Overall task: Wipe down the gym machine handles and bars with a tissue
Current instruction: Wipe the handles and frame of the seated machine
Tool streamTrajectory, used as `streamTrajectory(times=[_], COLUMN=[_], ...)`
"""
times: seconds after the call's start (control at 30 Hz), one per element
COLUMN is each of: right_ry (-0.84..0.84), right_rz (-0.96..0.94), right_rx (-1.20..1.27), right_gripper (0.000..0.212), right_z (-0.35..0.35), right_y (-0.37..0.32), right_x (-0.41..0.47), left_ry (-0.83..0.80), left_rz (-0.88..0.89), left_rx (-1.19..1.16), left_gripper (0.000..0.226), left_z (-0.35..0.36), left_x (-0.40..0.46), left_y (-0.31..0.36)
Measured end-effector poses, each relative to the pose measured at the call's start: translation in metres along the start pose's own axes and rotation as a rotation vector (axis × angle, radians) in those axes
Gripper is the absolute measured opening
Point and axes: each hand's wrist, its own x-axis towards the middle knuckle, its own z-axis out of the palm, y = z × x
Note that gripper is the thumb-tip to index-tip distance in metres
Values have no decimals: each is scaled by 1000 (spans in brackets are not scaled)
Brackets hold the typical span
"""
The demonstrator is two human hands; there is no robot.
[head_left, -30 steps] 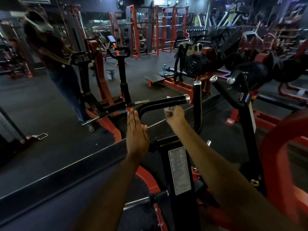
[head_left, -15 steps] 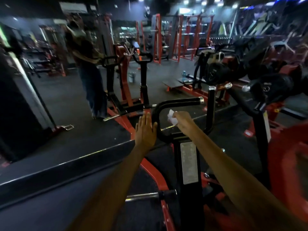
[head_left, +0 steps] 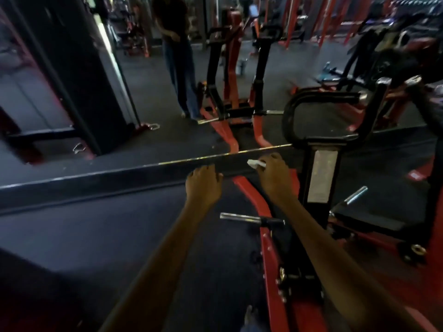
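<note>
My right hand [head_left: 273,176] grips a small white tissue [head_left: 256,163], which sticks out past the fingers. It hovers left of and below the black curved handle bar [head_left: 318,97] of the red and black gym machine, not touching it. My left hand [head_left: 203,185] is beside it to the left, palm down, fingers loosely bent, holding nothing. A chrome peg [head_left: 239,216] juts from the machine's red frame [head_left: 249,190] below both hands.
A wall mirror with a low black ledge [head_left: 96,178] runs across ahead; it reflects a standing person [head_left: 178,56] and the machine. A dark upright post [head_left: 79,75] stands at left. Another chrome peg [head_left: 356,195] and machine base lie at right. Dark floor mat lies below.
Both hands have dropped away from the curved handle bar and now sit lower and left of it. The view has tilted down and to the left.
</note>
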Motion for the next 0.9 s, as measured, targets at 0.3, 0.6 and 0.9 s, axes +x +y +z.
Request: streamTrajectory(times=[0.3,0.6,0.9], right_ry=[-132,-279,-155], right_rz=[-47,-67,91], right_rx=[-14,61,129], right_gripper=[11,17,11], right_z=[79,162,224], right_y=[-11,7,26], right_x=[-48,40,161], left_ry=[-74,-26,-132], left_rz=[-150,-61,15], left_rx=[-84,-42,-49], left_gripper=[33,30,37], left_z=[41,68,90], left_x=[-53,59,213], left_y=[-77,-104,-117])
